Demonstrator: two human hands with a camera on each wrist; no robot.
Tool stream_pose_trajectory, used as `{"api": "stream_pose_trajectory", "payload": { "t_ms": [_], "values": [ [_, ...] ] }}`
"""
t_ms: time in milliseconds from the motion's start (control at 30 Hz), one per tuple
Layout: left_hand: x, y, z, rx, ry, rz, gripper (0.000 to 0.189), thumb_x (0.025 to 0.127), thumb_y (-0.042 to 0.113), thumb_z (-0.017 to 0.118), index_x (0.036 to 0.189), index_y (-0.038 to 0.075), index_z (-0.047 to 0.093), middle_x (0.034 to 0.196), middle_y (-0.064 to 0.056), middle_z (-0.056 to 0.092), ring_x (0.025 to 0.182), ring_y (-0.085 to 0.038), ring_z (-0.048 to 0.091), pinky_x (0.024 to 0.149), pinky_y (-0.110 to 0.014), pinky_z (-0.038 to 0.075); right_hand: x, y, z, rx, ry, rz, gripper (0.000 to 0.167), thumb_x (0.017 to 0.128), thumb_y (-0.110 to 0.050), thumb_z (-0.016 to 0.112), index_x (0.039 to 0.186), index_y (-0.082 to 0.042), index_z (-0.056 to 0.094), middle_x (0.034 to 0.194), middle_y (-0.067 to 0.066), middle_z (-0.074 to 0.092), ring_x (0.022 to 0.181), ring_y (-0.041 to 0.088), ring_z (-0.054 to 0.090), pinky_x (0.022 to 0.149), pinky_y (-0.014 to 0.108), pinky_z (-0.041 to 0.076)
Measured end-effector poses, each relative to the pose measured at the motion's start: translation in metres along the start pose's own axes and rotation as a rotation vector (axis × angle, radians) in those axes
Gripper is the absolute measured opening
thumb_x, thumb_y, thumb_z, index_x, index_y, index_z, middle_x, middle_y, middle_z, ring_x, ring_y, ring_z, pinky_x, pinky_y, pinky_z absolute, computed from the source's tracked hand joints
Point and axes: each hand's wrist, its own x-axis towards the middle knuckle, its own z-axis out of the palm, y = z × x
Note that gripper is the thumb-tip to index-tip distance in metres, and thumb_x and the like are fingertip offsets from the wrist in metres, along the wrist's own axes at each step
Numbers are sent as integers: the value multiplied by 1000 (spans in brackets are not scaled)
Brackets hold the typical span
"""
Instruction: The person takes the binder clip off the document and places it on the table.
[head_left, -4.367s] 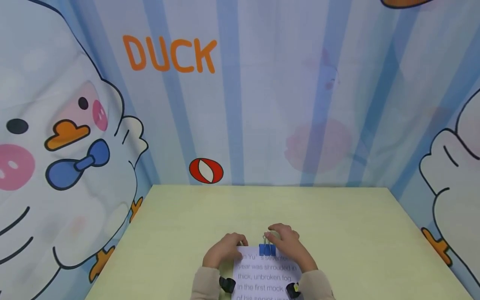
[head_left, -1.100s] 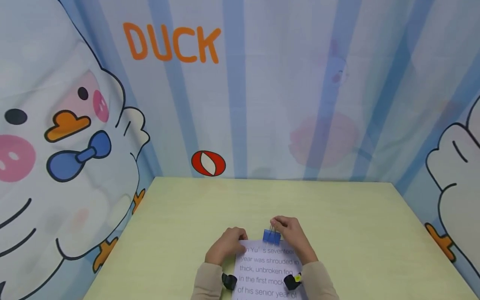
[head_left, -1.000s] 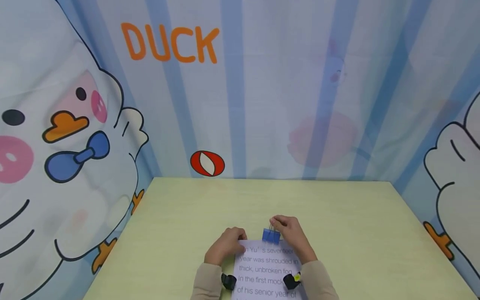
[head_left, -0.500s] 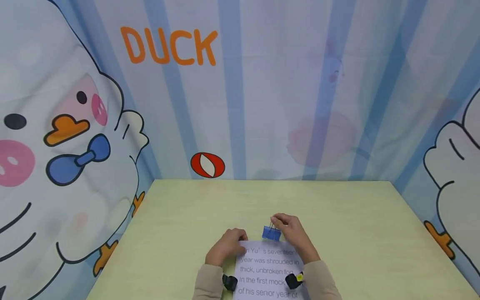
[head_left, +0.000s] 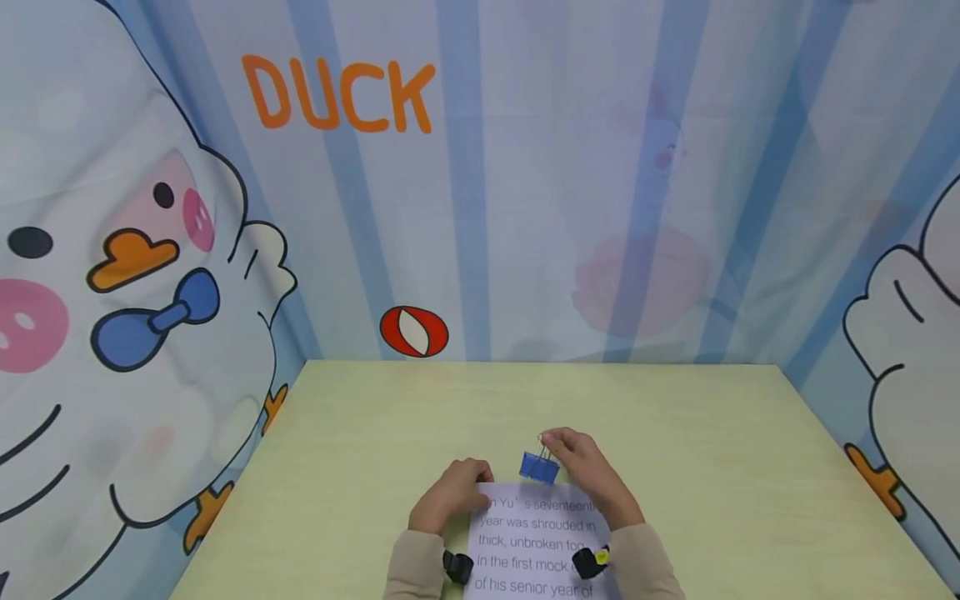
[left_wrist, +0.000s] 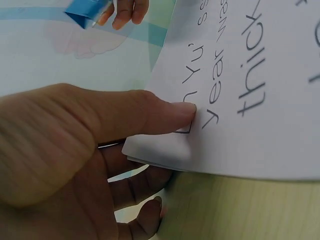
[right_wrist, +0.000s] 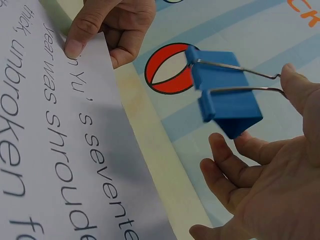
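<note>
A blue binder clip (head_left: 539,467) with wire handles hangs just beyond the top edge of the printed sheets (head_left: 532,552), apart from them. My right hand (head_left: 592,477) holds the clip by its wire handles; the right wrist view shows the thumb at the handle ends and the fingers of the hand (right_wrist: 275,185) below the blue body (right_wrist: 230,90). At the sheets' upper left corner, my left hand (head_left: 452,496) pinches the paper. In the left wrist view its thumb lies on top of the sheets (left_wrist: 235,145), with fingers beneath; more than one layer shows at the edge.
The sheets lie on a pale yellow table (head_left: 375,433) and run out of the head view at the bottom. Behind the table hangs a striped blue curtain (head_left: 517,208) with duck drawings. Each wrist wears a black strap device (head_left: 458,568).
Earlier the binder clip sat on the sheets' top edge. My right hand has drawn it off, away from me, and it has since tilted slightly. The left hand keeps its pinch on the corner.
</note>
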Motion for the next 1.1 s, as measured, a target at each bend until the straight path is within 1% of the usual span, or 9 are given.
{"api": "stream_pose_trajectory", "payload": {
  "t_ms": [100, 167, 267, 367, 533, 633, 767, 867, 1100],
  "values": [
    [-1, 0, 0, -9, 0, -1, 19, 76, -8, 74, 84, 6, 64, 81, -1, 61, 76, -18, 52, 72, -35, 45, -2, -3, -1, 7, -9, 0, 42, 107, -29, 50, 123, 8, 62, 132, 21, 60, 132, 38, 48, 112, 58, 28],
    [-1, 0, 1, -18, -5, -13, 19, 77, -8, 74, 84, 7, 64, 81, -2, 61, 76, -18, 52, 72, -35, 44, -3, -4, -2, -3, -14, -9, 44, 107, -31, 49, 122, 8, 62, 132, 20, 59, 133, 38, 47, 112, 58, 27],
    [-2, 0, 1, -28, -8, -19, 18, 77, -8, 73, 84, 7, 64, 82, -2, 60, 76, -18, 52, 71, -35, 44, -5, -6, -3, -16, -16, -24, 42, 107, -29, 49, 123, 8, 62, 132, 19, 60, 131, 38, 49, 111, 58, 30],
    [-2, -1, 1, -29, -12, -18, 19, 77, -8, 73, 84, 7, 64, 82, -2, 60, 76, -18, 52, 71, -35, 44, -6, -7, -7, -27, -17, -40, 39, 107, -25, 51, 123, 9, 61, 130, 21, 60, 128, 36, 51, 109, 56, 33],
    [-1, -3, 2, -15, -14, 3, 20, 77, -8, 72, 84, 8, 64, 82, 0, 60, 75, -17, 52, 71, -34, 45, -8, -8, -16, -62, 7, -45, 38, 106, -25, 53, 123, 8, 61, 128, 23, 61, 124, 36, 53, 107, 55, 36],
    [0, -3, 1, -12, -16, 6, 19, 78, -8, 72, 85, 8, 63, 82, 0, 60, 75, -17, 52, 69, -33, 44, -8, -10, -23, -64, 28, -31, 38, 105, -26, 54, 123, 7, 62, 128, 22, 61, 125, 37, 53, 108, 56, 36],
    [2, -2, 0, -8, -27, 3, 19, 80, -7, 72, 85, 8, 62, 82, 0, 60, 74, -18, 51, 69, -33, 43, -10, -12, -33, -55, 40, -9, 40, 105, -28, 54, 125, 7, 62, 131, 21, 60, 129, 38, 50, 110, 56, 33],
    [2, -2, 1, 3, -33, 3, 19, 79, -7, 72, 85, 8, 62, 82, -1, 59, 75, -18, 51, 70, -34, 43, -13, -12, -40, -50, 39, 2, 43, 105, -29, 54, 127, 7, 61, 134, 22, 58, 132, 38, 47, 111, 56, 31],
    [1, -1, 1, 2, -36, 2, 18, 80, -6, 73, 85, 7, 62, 83, -2, 60, 76, -19, 51, 71, -35, 44, -15, -8, -58, -87, 33, 23, 48, 106, -32, 53, 132, 8, 59, 140, 24, 54, 137, 41, 42, 112, 58, 28]
  ]
}}
